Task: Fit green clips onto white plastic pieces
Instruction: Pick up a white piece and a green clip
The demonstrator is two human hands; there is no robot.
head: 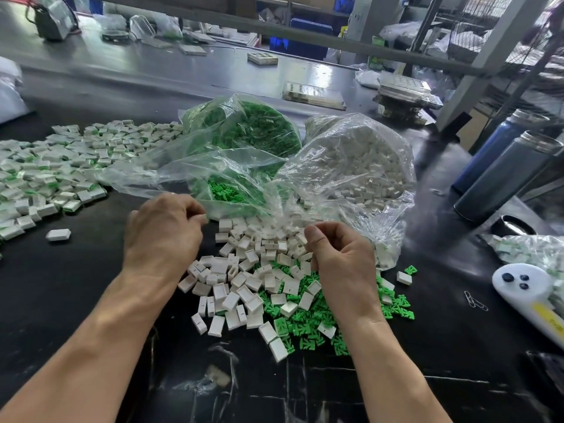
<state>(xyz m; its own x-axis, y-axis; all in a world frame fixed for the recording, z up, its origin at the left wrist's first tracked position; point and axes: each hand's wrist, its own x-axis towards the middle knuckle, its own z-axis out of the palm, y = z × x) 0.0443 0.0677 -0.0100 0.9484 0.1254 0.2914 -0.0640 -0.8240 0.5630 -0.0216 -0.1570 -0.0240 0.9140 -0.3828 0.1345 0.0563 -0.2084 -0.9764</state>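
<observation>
A heap of loose white plastic pieces (244, 279) lies on the black table (76, 285) between my hands, mixed at its right with green clips (308, 326). Behind it stand a clear bag of green clips (244, 132) and a clear bag of white pieces (360, 166), both with open mouths toward me. My left hand (164, 233) hovers at the heap's left edge with fingers curled, pinching the rim of the green-clip bag. My right hand (338, 254) sits over the heap's right side, fingers curled inward; what they hold is hidden.
A wide spread of white pieces with green clips fitted (55, 172) covers the left of the table. Two dark flasks (500, 175) stand at the right, with a white device (528, 294), paper clips (474, 300) and another bag of parts (531, 251) nearby.
</observation>
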